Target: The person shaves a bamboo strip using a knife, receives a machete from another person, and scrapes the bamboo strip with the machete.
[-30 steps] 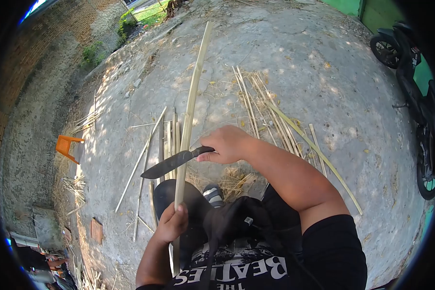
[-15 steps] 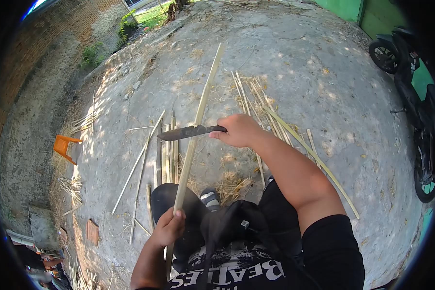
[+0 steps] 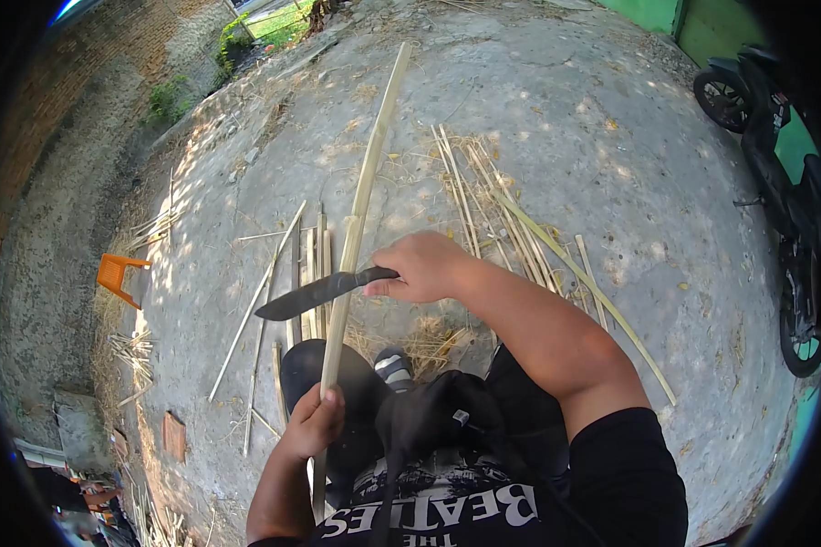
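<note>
The left hand [image 3: 317, 421] is closed around the lower part of a long pale strip [image 3: 365, 196], thumb along its face, in front of the left thigh; the strip's tail runs on below the fist. The right hand [image 3: 420, 264] is clenched around the handle of a knife [image 3: 306, 299], whose dark blade lies across the strip above the left hand and points toward the ground's left edge; whether it bites in, I cannot tell. The strip slants up and away, its far end over the ground [image 3: 611, 137]. Behind the blade, slats [image 3: 311, 260] lie side by side on the ground, and beyond the right hand a looser bundle [image 3: 463, 187] spreads out, with a greenish strip [image 3: 643, 354] slanting toward the ground's right edge. Shavings [image 3: 438, 342] are heaped near the shoe [image 3: 394, 369]. An orange chair [image 3: 119, 273] stands by the ground's left edge, near the wall [image 3: 64, 228], and a motorbike [image 3: 780, 182] along the right edge.
</note>
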Demonstrator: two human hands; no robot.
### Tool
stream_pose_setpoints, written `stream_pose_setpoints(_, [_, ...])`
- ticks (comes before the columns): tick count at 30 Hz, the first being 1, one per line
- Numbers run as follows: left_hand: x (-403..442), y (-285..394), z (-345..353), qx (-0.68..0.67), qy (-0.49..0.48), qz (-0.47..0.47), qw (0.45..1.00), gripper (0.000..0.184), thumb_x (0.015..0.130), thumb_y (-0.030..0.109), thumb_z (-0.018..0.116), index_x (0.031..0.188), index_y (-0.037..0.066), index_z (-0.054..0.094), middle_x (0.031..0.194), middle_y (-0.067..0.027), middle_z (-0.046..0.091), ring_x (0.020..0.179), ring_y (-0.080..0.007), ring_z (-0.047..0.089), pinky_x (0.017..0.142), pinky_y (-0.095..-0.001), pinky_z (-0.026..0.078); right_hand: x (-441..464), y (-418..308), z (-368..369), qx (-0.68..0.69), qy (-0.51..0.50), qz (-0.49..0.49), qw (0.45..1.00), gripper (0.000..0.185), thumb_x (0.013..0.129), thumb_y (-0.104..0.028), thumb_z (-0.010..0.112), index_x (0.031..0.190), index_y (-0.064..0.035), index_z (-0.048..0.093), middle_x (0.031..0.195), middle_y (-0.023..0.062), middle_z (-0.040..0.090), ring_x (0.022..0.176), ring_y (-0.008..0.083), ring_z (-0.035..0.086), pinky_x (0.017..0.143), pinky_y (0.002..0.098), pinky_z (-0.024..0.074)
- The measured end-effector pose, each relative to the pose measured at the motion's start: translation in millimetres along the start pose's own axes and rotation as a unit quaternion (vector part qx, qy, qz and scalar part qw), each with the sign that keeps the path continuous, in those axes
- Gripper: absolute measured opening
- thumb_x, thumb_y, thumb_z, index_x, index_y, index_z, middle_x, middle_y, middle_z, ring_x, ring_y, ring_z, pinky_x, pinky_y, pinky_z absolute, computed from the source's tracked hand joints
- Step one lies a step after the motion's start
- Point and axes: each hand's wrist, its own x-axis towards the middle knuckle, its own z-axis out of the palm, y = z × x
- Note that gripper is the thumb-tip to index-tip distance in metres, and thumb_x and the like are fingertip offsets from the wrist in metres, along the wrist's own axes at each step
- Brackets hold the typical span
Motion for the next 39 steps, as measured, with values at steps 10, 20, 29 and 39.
stream_pose_setpoints(10, [-2, -2, 2, 0.022, 0.009, -0.003, 1.000, 0.031, 0.112, 0.041, 0.050, 0.103, 0.011, 0.050, 0.069, 0.0062, 0.041, 0.051, -0.0064, 0.038, 0.046, -0.0244, 0.033, 4, 7, 0, -0.041, 0.020, -0.023, 0.999, 0.061, 0.097, -0.067, 0.059, 0.085, -0.0073, 0.066, 0.072, 0.0164, 0.067, 0.077, 0.0417, 0.070, 0.069, 0.0518, 0.0537])
stream_pose_setpoints(20, [-3, -4, -2, 0.017, 0.004, -0.003, 1.000, 0.031, 0.112, 0.041, 0.050, 0.104, 0.011, 0.050, 0.068, 0.0062, 0.041, 0.052, -0.0064, 0.038, 0.046, -0.0245, 0.034, 3, 7, 5, -0.038, 0.031, -0.035, 0.998, 0.063, 0.096, -0.069, 0.057, 0.084, -0.0083, 0.066, 0.072, 0.0160, 0.067, 0.075, 0.0407, 0.070, 0.067, 0.0515, 0.0532])
stream_pose_setpoints(29, [-4, -6, -3, 0.026, 0.007, -0.018, 0.999, 0.032, 0.112, 0.041, 0.050, 0.103, 0.011, 0.050, 0.068, 0.0057, 0.041, 0.051, -0.0063, 0.038, 0.046, -0.0243, 0.033, 6, 31, 10, 0.019, 0.051, 0.071, 0.996, 0.061, 0.096, -0.067, 0.060, 0.088, -0.0076, 0.069, 0.072, 0.0159, 0.068, 0.075, 0.0386, 0.071, 0.066, 0.0501, 0.0536])
stream_pose_setpoints(39, [-11, -7, -8, 0.026, 0.005, -0.004, 1.000, 0.032, 0.112, 0.042, 0.050, 0.101, 0.011, 0.050, 0.068, 0.0059, 0.041, 0.051, -0.0066, 0.038, 0.046, -0.0245, 0.033, 4, 36, 2, 0.056, 0.091, 0.077, 0.991, 0.059, 0.098, -0.061, 0.063, 0.081, -0.0045, 0.064, 0.065, 0.0145, 0.063, 0.066, 0.0370, 0.067, 0.062, 0.0480, 0.0500])
